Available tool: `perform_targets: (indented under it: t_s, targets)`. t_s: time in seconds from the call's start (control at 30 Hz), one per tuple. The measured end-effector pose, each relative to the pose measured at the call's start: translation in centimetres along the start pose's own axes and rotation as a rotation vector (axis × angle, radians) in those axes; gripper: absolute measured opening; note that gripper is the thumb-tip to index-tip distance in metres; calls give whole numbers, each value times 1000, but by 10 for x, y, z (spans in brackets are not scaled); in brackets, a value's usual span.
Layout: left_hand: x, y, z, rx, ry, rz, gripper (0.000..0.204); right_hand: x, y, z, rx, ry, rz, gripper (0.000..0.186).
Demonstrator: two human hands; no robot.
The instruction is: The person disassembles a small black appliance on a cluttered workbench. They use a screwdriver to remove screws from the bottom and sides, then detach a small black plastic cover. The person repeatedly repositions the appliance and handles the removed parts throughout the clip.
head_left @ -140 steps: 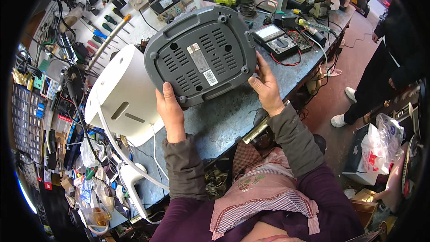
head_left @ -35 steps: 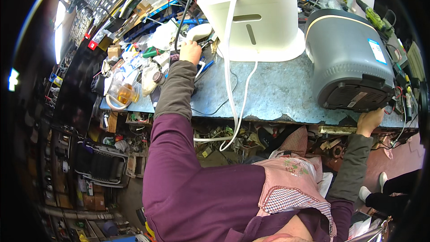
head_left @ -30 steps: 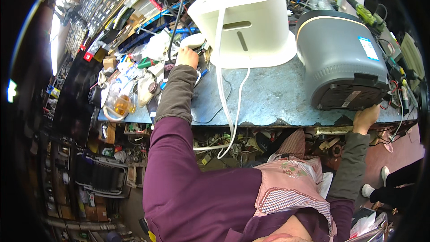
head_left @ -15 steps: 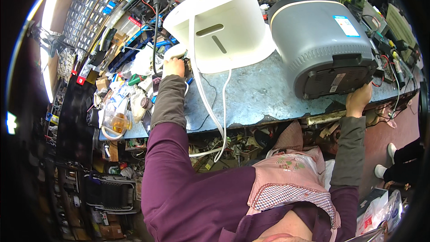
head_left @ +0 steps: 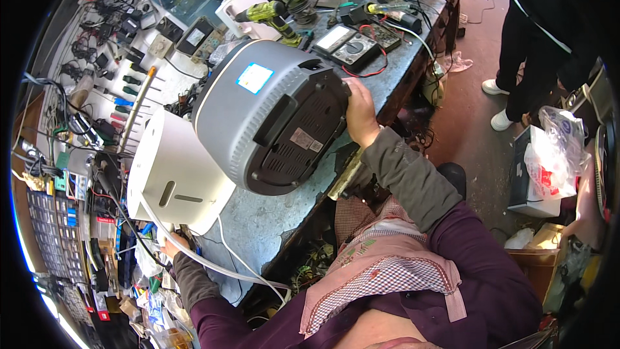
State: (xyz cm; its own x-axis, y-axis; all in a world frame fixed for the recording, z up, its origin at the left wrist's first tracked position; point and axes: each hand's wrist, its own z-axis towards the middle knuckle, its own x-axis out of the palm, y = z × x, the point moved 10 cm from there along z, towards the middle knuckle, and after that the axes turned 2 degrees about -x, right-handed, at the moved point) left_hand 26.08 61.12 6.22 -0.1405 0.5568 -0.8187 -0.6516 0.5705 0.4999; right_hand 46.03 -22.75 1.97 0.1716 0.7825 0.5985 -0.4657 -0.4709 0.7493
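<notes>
A large grey kitchen appliance (head_left: 226,123), rounded, with a blue-and-white sticker, lies tipped on the bench with its black vented base toward me. My right hand (head_left: 360,110) is closed on the edge of that base, its thumb side uppermost. To the left, against the appliance, stands a white plastic housing (head_left: 184,184) with two slots and a white hose (head_left: 206,264) trailing from it. By the housing's lower left corner is my left hand (head_left: 173,244), fingers curled. What it grips is mostly hidden behind the housing and hose.
On the blue-topped bench (head_left: 268,220), a multimeter (head_left: 349,45) with red leads and a green cordless drill (head_left: 271,19) lie beyond the appliance. Screwdrivers and small parts crowd the left side. A person (head_left: 539,32) stands on the floor at the right.
My view has swung to the right, bringing the bench's right end and the standing person into sight. Both hands keep their places, the right one at the appliance's base, the left beside the housing.
</notes>
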Motion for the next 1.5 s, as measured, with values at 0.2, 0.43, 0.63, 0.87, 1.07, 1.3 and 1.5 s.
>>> perform_targets:
  t_s: [0.2, 0.43, 0.63, 0.87, 1.07, 1.3, 1.5]
  targets:
    - [-45, 33, 13, 65, -156, -272, 29, -12, 10, 2, -518, 96, -611, 31]
    - [-129, 78, -18, 92, -400, -287, 18, -33, -40, 21, 195, 18, 152, 38]
    - [-200, 122, -64, -48, -330, -263, 26, -23, -38, 17, 230, 50, 197, 39]
    - [-213, 245, -148, -278, -501, -693, 32, -39, -46, 27, 170, 41, 106, 41]
    - [-165, 273, -236, -314, -582, -1577, 21, -14, 14, 1, -630, 200, -886, 38]
    - [-339, 55, -314, 454, -429, -1584, 12, -15, 85, -80, -410, -153, -282, 41]
    - [-429, -125, -342, 900, -339, -1259, 11, 45, 187, -216, -146, 766, 288, 87]
